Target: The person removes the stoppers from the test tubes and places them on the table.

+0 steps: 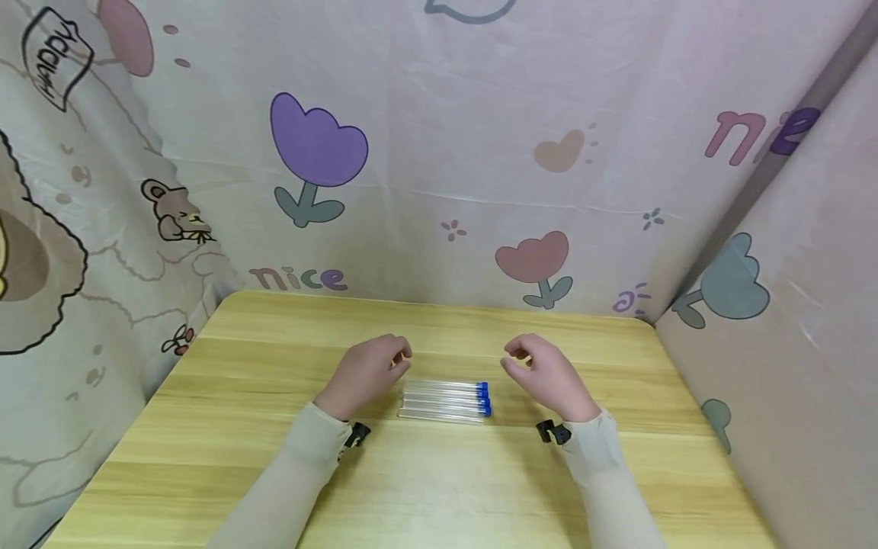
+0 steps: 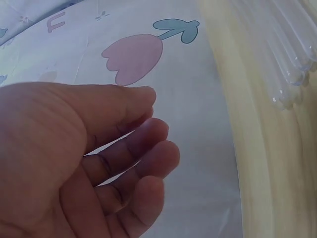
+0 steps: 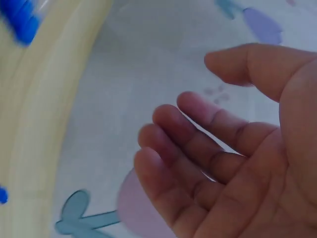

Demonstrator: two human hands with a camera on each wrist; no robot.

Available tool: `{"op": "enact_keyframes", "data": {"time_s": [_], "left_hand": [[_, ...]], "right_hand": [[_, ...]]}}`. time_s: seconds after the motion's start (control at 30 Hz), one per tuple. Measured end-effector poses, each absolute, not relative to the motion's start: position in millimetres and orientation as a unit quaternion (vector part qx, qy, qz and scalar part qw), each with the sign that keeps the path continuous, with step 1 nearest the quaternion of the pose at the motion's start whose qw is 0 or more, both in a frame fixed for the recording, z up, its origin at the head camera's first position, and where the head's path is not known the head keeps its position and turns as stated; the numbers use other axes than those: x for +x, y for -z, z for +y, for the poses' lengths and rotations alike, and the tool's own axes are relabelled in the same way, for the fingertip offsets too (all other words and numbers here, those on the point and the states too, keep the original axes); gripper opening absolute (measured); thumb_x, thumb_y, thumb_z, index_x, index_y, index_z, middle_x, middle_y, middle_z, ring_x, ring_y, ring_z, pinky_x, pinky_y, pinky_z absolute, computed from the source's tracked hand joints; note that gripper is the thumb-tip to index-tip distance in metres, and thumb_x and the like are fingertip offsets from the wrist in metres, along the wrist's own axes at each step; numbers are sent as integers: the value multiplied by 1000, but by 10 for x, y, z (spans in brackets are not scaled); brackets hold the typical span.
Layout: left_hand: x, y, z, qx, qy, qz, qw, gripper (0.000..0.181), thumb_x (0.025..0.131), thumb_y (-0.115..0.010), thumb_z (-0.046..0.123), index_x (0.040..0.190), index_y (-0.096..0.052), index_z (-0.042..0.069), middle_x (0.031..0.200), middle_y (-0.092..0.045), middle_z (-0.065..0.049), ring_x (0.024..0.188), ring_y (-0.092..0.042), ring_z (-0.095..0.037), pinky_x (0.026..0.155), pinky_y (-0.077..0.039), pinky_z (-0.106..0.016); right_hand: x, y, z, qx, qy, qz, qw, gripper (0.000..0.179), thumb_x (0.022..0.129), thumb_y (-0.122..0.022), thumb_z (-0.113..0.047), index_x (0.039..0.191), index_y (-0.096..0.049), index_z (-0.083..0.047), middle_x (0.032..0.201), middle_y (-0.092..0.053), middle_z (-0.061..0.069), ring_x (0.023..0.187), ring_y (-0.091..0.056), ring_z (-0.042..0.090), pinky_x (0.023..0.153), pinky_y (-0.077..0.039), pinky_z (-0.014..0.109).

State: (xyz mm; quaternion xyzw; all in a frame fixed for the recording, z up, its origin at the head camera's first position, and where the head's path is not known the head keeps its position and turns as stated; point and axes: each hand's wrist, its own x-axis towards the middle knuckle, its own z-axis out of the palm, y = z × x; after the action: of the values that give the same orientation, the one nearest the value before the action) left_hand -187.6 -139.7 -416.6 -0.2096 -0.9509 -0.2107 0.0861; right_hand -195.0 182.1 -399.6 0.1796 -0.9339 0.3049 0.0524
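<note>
Several clear test tubes with blue caps lie side by side on the table, caps toward the right. My left hand hovers beyond their left ends, fingers loosely curved and holding nothing. In the left wrist view, the rounded tube ends show at the upper right, apart from the fingers. On the capped side, my right hand is held over the table with relaxed fingers and nothing in its grasp. Blurred blue caps appear at the upper left of the right wrist view.
The wooden table reaches back to a patterned curtain with flowers and lettering. Curtain sides also border the table on the left and right. A black wrist mount sits at the left cuff, another mount at the right cuff.
</note>
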Motion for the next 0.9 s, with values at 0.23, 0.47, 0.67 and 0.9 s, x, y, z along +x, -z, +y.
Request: {"op": "enact_keyframes", "data": {"time_s": [0.23, 0.47, 0.67, 0.9], "left_hand": [[-1906, 4216, -1398, -204, 211, -953, 70, 11, 97, -74, 16, 106, -74, 9, 94, -69, 2, 83, -65, -13, 75, -58, -34], [-1997, 4410, -1416, -192, 225, -954, 52, 17, 99, -71, 14, 115, -75, 7, 99, -69, -2, 87, -67, -17, 79, -59, -38], [-2067, 4647, -1444, -182, 210, -960, 18, 16, 100, -70, 14, 114, -78, 10, 100, -72, -1, 89, -68, -17, 86, -59, -40], [-2130, 4768, -1451, -189, 206, -960, 22, 14, 97, -73, 14, 109, -80, 11, 103, -75, -3, 97, -70, -22, 90, -58, -43]], "right_hand": [[-1753, 3864, 1792, 200, -269, -938, 86, 17, 97, -72, -22, 111, -72, -11, 96, -68, -6, 86, -64, 13, 74, -55, 34], [-1689, 3812, 1771, 215, -267, -936, 83, 15, 97, -72, -22, 109, -73, -12, 92, -68, -10, 84, -64, 9, 73, -55, 31], [-1663, 3817, 1730, 219, -272, -932, 95, 9, 97, -73, -20, 105, -74, -15, 90, -68, -12, 81, -62, 5, 71, -54, 29], [-1659, 3814, 1748, 221, -273, -929, 118, 5, 97, -72, -18, 101, -75, -17, 88, -68, -14, 78, -61, 3, 68, -53, 27]]}}
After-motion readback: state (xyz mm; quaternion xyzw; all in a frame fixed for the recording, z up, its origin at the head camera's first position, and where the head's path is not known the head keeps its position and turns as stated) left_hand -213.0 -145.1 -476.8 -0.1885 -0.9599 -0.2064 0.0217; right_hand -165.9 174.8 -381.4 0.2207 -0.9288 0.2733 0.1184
